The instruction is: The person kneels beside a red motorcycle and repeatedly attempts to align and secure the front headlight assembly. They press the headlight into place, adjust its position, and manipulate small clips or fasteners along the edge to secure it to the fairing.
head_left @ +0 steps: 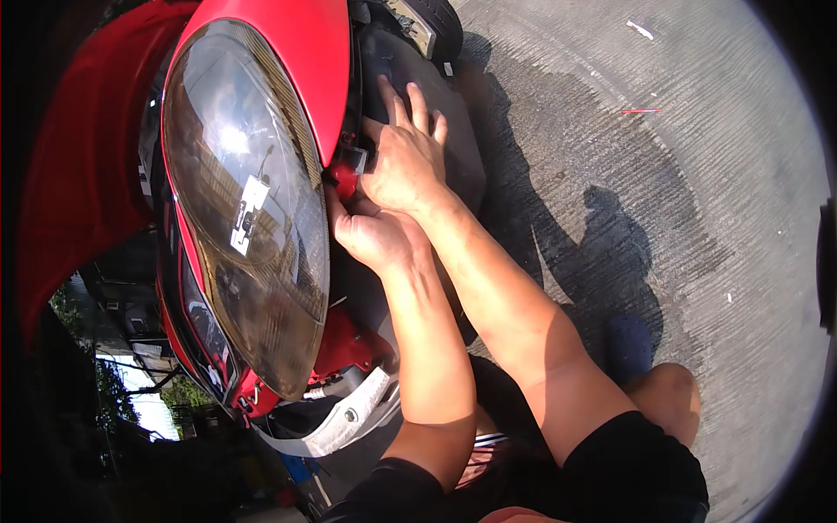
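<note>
A large, yellowed car headlight (pixel 218 148) with a clear domed lens sits beside a red fender (pixel 279 35). At the gap just right of the lamp is a small red body part (pixel 345 179). My left hand (pixel 384 237) is palm up below it, thumb against the lamp's edge, with the other fingers mostly hidden. Just above, my right hand (pixel 408 161) lies across the dark wheel-arch liner (pixel 410 65). Several of its fingers are stretched apart over the liner; its thumb side reaches into the gap by the red part, where the tip is hidden.
A raised red panel (pixel 87 166) curves along the left. Below the lamp runs a white curved bar (pixel 349 417) with a bolt. A tyre (pixel 440 22) shows at the top. Ridged concrete (pixel 697 192) carries a thin red stick (pixel 641 111), a white scrap (pixel 640 30) and my shadow.
</note>
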Available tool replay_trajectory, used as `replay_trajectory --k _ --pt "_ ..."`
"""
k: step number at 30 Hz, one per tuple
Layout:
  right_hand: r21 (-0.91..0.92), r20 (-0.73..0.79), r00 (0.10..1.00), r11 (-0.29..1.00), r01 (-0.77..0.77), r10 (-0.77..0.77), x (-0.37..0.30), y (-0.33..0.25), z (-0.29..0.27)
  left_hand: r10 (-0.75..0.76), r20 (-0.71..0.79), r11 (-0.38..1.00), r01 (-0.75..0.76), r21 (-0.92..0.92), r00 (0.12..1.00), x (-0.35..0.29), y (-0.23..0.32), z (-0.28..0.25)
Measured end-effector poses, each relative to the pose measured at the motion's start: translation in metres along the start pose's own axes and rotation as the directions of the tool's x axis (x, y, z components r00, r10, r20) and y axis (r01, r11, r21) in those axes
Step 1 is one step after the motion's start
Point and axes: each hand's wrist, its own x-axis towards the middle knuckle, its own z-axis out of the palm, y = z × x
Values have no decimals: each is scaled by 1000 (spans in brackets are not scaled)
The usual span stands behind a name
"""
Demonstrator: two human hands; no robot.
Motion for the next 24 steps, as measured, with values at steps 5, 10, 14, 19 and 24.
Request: replay_trajectory --k 5,10,14,19,24 --pt "48 51 998 999 25 -28 -1 3 -8 -125 132 985 139 -103 983 -1 1 -10" --pt "44 75 997 999 9 -13 1 -3 -13 -79 128 989 93 -112 989 -1 1 -6" --pt "14 71 997 1000 17 -18 2 -2 -10 -73 65 995 78 -68 995 -6 -1 -3" --pt "-9 52 996 998 67 -66 0 3 -9 -135 149 986 148 -77 980 -5 2 -7" --pt "0 87 995 999 46 -45 4 -1 -12 -85 145 995 91 -38 986 1 3 -9"
